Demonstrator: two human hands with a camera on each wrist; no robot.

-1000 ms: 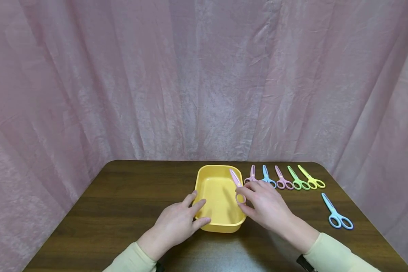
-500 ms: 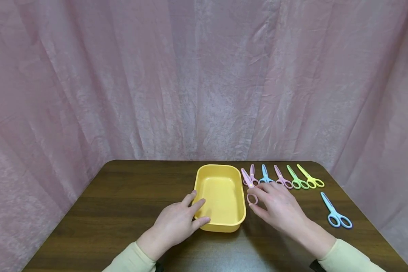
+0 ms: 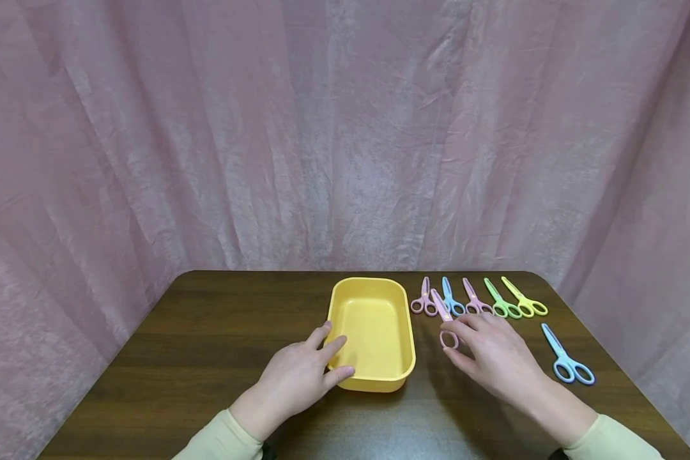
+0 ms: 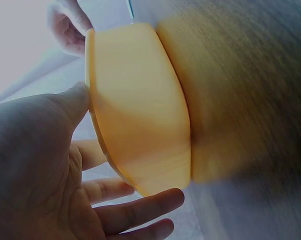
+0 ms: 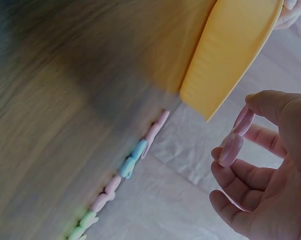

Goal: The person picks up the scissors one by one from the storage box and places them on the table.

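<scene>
A pair of pink scissors [image 3: 440, 303] is pinched by its handles between the thumb and fingers of my right hand [image 3: 500, 358]. Its blades point away and to the left, above the table right of a yellow tray [image 3: 374, 386]. In the right wrist view, the scissors' handle loops [image 5: 232, 150] sit at the fingertips. My left hand [image 3: 293, 380] rests on the tray's near-left rim, with extended fingers. Seen from the left wrist, the thumb touches the rim and some fingers lie along the outer wall [image 4: 135, 100]. The tray's visible inside holds nothing.
Several scissors lie in a row at the back right: pink [image 3: 425, 297], blue [image 3: 448, 296], pink [image 3: 474, 297], green [image 3: 497, 298] and yellow [image 3: 520, 297]. Blue scissors [image 3: 561, 355] lie apart near the right edge. A pink curtain [image 3: 345, 140] hangs behind the brown table [image 3: 224, 332].
My right hand has carried the pink scissors rightward, from above the tray's right rim to beyond it, in front of the row. My left hand stays on the tray.
</scene>
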